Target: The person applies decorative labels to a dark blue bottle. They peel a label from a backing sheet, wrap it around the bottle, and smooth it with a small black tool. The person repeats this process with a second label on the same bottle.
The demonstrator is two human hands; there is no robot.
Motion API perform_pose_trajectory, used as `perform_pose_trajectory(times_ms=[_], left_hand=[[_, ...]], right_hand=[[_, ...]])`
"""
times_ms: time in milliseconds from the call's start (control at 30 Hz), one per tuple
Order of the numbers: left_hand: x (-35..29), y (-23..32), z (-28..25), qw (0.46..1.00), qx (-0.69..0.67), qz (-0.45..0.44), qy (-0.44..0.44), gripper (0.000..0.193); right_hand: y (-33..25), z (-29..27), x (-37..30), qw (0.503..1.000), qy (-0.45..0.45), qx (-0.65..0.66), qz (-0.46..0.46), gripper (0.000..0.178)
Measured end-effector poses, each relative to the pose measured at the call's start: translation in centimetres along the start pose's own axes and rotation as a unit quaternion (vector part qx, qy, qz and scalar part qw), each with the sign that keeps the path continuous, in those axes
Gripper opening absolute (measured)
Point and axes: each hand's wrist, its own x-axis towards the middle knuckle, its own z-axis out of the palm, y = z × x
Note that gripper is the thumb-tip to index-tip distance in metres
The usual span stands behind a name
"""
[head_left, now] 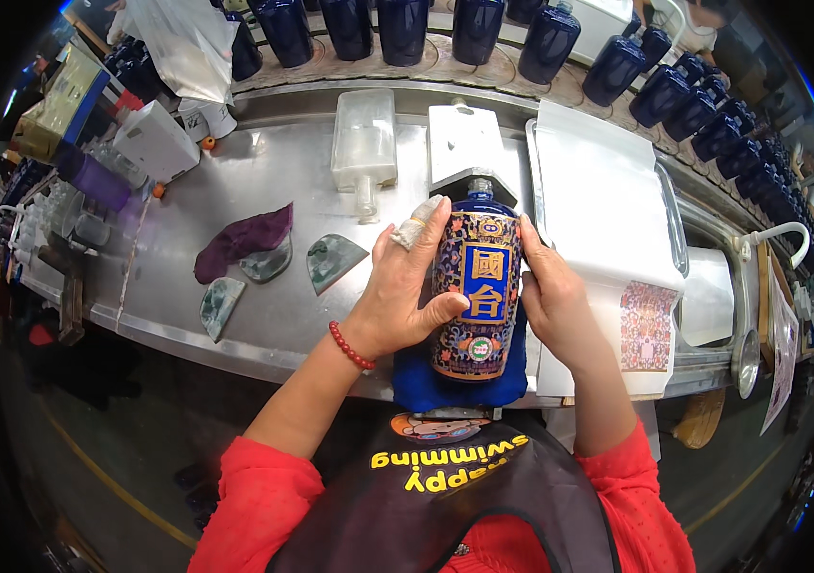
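Observation:
A dark blue glass bottle (480, 336) with an ornate patterned wrap and a gold-framed blue panel lies face up, neck pointing away from me. Under it is a blue cushion (414, 384). My left hand (402, 291) grips the bottle's left side, its thumb resting on the front; a whitish wrap (414, 226) covers one of its fingers. On the opposite side, the fingers of my right hand (554, 301) press along the bottle's edge. Right of it, a patterned decal sheet (647, 327) lies on white paper (593, 172). The bottle's underside is hidden.
Left on the metal bench (268, 181) lie a purple cloth (246, 241), greenish half-round scrapers (334, 261) and a clear empty bottle (364, 143). A white block (465, 138) stands beyond my bottle. Several blue bottles (403, 31) line a curved conveyor behind. A metal basin (713, 296) is far right.

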Motion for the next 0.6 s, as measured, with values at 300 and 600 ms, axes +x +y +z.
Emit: perform_pose_trajectory(times_ms=[300, 600], left_hand=[[-0.8, -0.2, 0.5, 0.999, -0.033, -0.033, 0.002, 0.112], [-5.3, 0.9, 0.1, 0.999, -0.002, -0.019, -0.038, 0.127]], right_hand=[[-1.2, -3.1, 1.8, 0.998, 0.064, 0.026, -0.002, 0.033], [-9.0, -3.7, 5.1, 0.919, -0.109, -0.075, -0.372, 0.012]])
